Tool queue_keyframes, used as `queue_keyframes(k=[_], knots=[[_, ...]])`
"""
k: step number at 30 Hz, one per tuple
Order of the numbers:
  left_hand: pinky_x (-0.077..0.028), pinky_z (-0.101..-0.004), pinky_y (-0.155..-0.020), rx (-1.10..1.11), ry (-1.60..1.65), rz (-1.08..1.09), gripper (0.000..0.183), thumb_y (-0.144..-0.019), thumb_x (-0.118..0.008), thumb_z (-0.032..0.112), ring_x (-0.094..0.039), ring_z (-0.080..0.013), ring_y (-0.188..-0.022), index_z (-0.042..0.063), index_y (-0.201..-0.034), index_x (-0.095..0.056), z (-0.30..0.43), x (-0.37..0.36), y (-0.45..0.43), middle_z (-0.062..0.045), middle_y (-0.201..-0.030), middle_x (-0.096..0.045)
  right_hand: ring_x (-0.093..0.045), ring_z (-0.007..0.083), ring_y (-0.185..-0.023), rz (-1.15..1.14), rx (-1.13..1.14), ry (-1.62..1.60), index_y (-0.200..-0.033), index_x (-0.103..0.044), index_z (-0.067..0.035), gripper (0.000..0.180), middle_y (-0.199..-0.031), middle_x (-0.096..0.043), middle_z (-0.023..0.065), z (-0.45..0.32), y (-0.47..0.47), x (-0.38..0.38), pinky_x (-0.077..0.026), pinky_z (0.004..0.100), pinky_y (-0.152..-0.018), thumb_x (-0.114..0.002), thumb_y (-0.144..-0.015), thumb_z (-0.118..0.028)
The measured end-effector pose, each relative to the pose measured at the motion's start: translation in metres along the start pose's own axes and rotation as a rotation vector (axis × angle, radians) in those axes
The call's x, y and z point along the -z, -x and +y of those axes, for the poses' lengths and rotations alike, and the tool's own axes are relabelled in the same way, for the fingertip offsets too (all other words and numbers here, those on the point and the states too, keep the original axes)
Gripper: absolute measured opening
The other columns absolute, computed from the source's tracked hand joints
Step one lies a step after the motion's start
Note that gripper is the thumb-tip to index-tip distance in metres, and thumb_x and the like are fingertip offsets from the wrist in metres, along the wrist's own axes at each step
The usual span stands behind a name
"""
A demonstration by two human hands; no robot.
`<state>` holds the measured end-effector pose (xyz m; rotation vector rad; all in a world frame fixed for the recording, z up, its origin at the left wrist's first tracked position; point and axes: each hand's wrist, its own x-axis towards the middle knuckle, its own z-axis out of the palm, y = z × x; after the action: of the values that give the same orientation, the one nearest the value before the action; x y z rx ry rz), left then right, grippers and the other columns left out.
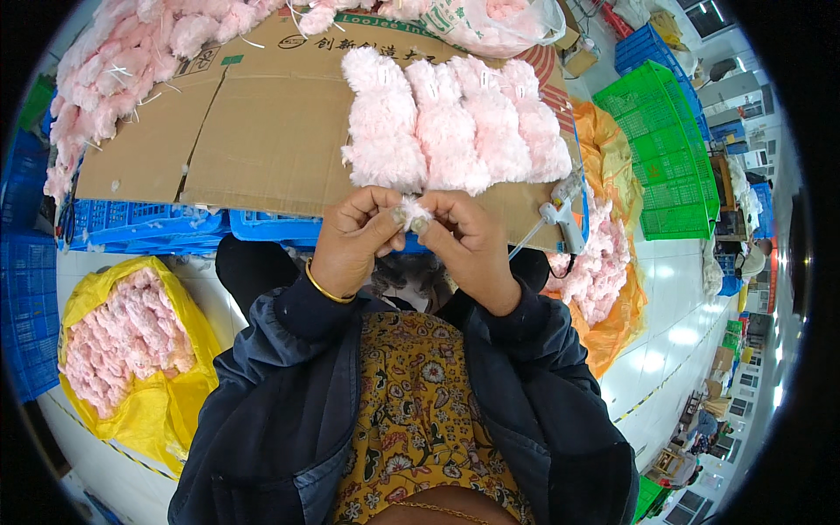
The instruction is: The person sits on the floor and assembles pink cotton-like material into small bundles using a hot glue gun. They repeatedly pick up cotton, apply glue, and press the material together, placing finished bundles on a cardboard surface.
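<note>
Between the thumbs and fingertips of my left hand [357, 236] and my right hand [472, 246] is a small tuft of pale pink plush [415, 210]. Both hands pinch it just off the near edge of a cardboard sheet [262, 144]; my fingers hide most of its shape. Beyond them lie several pink plush pieces [446, 131] side by side, each with a small white tag-like strip near its top. To the right of my right hand, a white hot glue gun [566, 220] rests at the cardboard's edge.
Blue plastic crates [157, 223] support the cardboard. Pink plush pieces with white ties [131, 72] heap at the far left, and a plastic bag [492, 29] stands at the back. Yellow [164, 407] and orange [620, 315] sacks hold more. Green crates [656, 151] stand right.
</note>
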<state>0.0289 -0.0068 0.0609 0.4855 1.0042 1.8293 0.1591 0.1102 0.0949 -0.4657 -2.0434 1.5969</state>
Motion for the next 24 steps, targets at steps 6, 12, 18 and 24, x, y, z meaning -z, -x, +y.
queue_keyframes(k=[6,12,18,24], knots=[[-0.043,-0.018,-0.06,0.07,0.195,-0.055,0.011,-0.098,-0.059,0.007,-0.056,-0.0049,-0.071,0.001,-0.108,-0.061,-0.003,0.004,-0.004,-0.002,-0.086,-0.063,-0.064,0.0252,-0.074,0.068,0.207,0.303,-0.105,-0.064,0.0,0.021,-0.089,-0.064,0.0146,0.004,-0.008,0.001,-0.05,0.032,-0.065,-0.065,-0.084,-0.002],[-0.046,-0.0229,-0.073,-0.406,-0.389,0.264,0.021,-0.091,-0.061,-0.002,-0.053,-0.0077,-0.081,0.003,-0.111,-0.061,-0.012,0.019,-0.024,-0.001,-0.098,-0.06,-0.064,0.0281,-0.075,0.088,0.259,0.576,-0.103,-0.065,-0.002,0.02,-0.088,-0.064,0.0138,-0.012,-0.043,0.012,-0.051,0.0349,-0.064,-0.065,-0.082,-0.002],[-0.045,-0.0245,-0.074,-0.517,-0.676,0.338,0.033,-0.081,-0.066,-0.006,-0.053,-0.011,-0.082,0.003,-0.113,-0.06,-0.016,0.029,-0.028,-0.004,-0.101,-0.057,-0.061,0.0328,-0.077,0.021,0.299,0.667,-0.098,-0.063,-0.003,0.018,-0.083,-0.061,0.0143,-0.003,-0.058,0.009,-0.05,0.0407,-0.067,-0.067,-0.08,-0.004],[-0.047,-0.0274,-0.075,-0.514,-0.759,0.35,0.034,-0.078,-0.069,-0.006,-0.055,-0.0167,-0.086,0.003,-0.11,-0.061,-0.014,0.029,-0.028,-0.007,-0.102,-0.056,-0.061,0.0346,-0.079,-0.016,0.347,0.753,-0.095,-0.062,-0.003,0.016,-0.082,-0.059,0.0143,0.002,-0.06,0.007,-0.05,0.0429,-0.068,-0.066,-0.08,-0.004]])
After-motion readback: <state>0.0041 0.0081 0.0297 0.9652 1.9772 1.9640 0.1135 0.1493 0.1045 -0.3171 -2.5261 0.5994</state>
